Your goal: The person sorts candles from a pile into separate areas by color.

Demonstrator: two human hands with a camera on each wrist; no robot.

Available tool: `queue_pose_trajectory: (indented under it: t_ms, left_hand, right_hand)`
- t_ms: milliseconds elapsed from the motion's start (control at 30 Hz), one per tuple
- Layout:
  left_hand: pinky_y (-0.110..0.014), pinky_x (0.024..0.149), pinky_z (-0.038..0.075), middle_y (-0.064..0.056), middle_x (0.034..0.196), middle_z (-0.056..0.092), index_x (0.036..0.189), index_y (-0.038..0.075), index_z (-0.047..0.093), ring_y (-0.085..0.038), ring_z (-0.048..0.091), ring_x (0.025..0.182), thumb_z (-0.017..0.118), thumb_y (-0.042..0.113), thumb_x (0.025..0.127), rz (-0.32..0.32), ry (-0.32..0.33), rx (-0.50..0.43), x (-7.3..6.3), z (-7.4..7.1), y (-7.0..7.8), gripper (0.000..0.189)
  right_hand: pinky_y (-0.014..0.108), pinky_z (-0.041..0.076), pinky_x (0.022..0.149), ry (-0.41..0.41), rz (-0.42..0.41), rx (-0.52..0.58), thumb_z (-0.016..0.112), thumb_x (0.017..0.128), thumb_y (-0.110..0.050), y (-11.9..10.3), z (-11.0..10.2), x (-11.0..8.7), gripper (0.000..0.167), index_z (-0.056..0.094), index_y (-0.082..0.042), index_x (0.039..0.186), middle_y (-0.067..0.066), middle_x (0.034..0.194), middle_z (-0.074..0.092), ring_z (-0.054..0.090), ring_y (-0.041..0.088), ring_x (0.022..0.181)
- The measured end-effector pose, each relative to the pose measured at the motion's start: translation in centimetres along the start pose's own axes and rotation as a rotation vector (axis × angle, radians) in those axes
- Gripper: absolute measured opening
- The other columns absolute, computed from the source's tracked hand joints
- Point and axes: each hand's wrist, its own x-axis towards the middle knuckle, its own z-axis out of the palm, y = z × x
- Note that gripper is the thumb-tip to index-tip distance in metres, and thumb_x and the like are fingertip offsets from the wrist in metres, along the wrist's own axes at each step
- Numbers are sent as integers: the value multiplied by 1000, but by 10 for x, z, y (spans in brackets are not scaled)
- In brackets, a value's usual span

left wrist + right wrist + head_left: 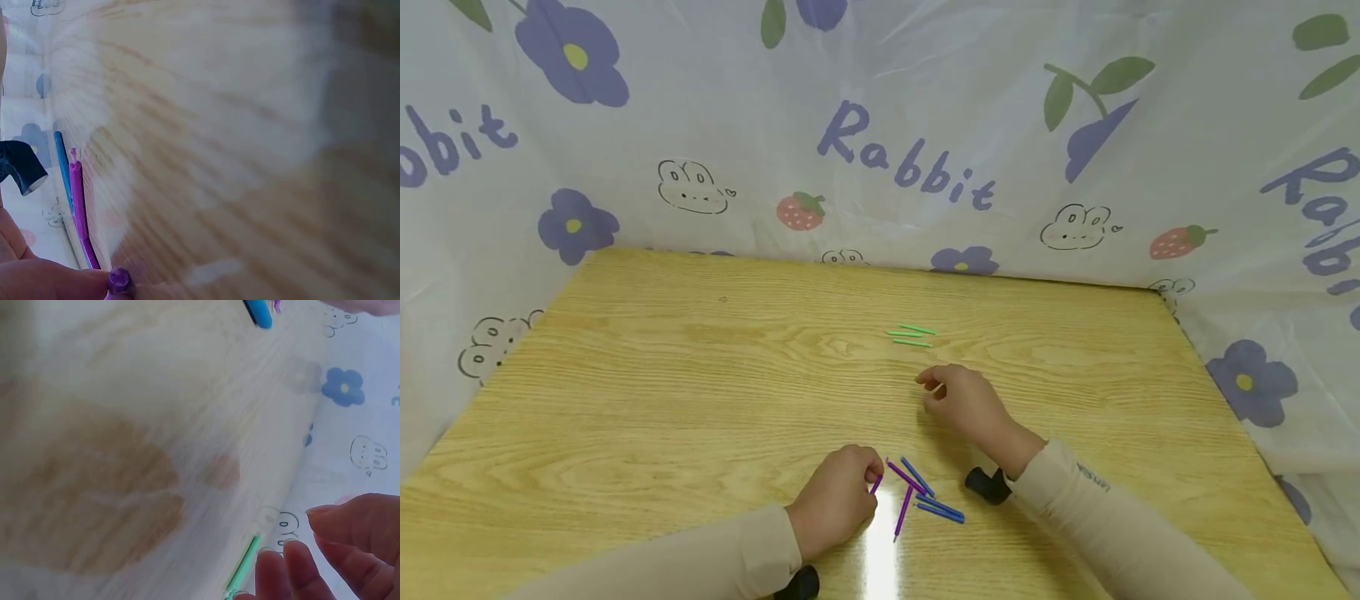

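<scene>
My left hand (838, 498) pinches a thin purple candle (876, 484) between thumb and fingers, low over the table. In the left wrist view the round end of this purple candle (119, 280) shows beside the thumb. Just to its right lies a loose pile: purple candles (903, 513) and several blue candles (942, 510), some crossing. A wick tops one purple candle (76, 181). Farther up the table my right hand (964, 404) hovers with loosely bent fingers and nothing between them. Beyond its fingertips lie green candles (910, 334), roughly side by side.
The wood-grain table (700, 375) reaches back to a white printed curtain (737, 108), which also hangs along both sides. A black wrist camera (987, 485) sits under the right wrist, another black camera (801, 583) under the left. Bright glare streaks the table near the left hand.
</scene>
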Motion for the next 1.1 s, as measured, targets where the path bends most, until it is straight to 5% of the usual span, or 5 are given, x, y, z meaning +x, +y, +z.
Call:
queue_pose_trajectory:
  t_ms: [267, 1100]
  left_hand:
    - [-28, 66, 47, -3, 78, 59, 84, 1, 64, -14, 53, 73, 61, -14, 66, 38, 22, 42, 1, -1, 0, 24]
    - [-26, 61, 42, 0, 72, 53, 79, 4, 61, -13, 47, 68, 59, -13, 64, 5, -9, 24, 1, -2, 5, 22]
  right_hand:
    - [32, 53, 73, -7, -14, 19, 63, 85, -2, -3, 4, -8, 28, 69, -7, 112, 3, 98, 68, 65, 19, 88]
    - [29, 53, 69, -36, -39, 65, 63, 84, 1, -13, 8, -25, 25, 71, -6, 107, 2, 92, 67, 64, 15, 82]
